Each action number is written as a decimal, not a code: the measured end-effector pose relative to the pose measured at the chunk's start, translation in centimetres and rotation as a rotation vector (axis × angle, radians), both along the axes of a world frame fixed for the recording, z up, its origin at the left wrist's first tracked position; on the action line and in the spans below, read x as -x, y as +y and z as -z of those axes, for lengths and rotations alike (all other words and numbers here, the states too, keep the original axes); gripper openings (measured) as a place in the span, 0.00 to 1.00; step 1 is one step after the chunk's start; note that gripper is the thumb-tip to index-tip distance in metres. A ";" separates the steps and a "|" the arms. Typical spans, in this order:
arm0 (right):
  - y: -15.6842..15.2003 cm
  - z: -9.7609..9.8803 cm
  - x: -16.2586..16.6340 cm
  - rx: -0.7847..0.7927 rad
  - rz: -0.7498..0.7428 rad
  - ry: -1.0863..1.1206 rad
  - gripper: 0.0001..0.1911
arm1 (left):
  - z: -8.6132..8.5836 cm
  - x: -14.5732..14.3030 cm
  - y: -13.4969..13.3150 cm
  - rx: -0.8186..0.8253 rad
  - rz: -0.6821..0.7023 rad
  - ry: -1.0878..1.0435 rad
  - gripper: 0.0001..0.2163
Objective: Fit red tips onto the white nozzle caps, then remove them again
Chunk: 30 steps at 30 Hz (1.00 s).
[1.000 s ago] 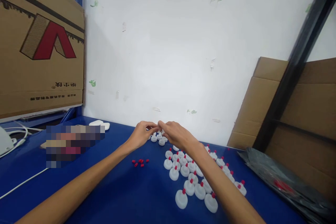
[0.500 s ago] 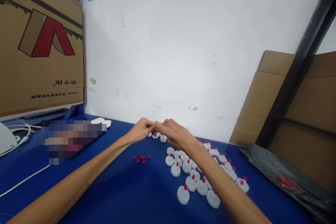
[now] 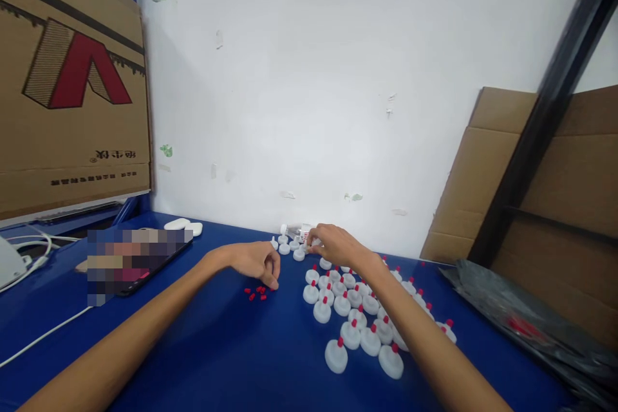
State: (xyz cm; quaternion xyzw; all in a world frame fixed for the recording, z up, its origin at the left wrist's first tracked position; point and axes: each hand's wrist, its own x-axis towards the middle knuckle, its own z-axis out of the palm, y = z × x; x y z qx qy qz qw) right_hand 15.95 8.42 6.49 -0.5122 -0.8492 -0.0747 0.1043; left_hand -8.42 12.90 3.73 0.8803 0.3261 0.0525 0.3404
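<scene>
Red plugs (image 3: 258, 292) lie loose on the blue desk (image 3: 232, 354) under the left hand (image 3: 253, 261), its curled fingers pinching at them, while the right hand (image 3: 335, 244) closes loosely over unplugged white caps (image 3: 292, 248) beyond the finished caps (image 3: 352, 318)

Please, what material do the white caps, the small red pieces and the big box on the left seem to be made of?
The white caps look like moulded plastic: smooth, evenly white, slightly glossy, all one shape. The red pieces by the left hand are probably plastic too, though too small to be sure. The box is matte brown cardboard with printed marks.
</scene>
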 end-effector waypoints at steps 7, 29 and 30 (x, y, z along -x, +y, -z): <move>1.1 1.5 -1.6 0.096 0.082 -0.035 0.20 | 0.7 0.0 -0.1 0.049 0.023 0.092 0.07; 2.1 3.5 -0.8 0.084 0.032 -0.045 0.22 | 0.4 -1.2 -0.9 -0.289 -0.127 -0.080 0.08; 2.1 3.6 -0.8 0.091 0.027 -0.048 0.22 | 0.5 -1.2 -0.8 -0.298 -0.140 -0.093 0.08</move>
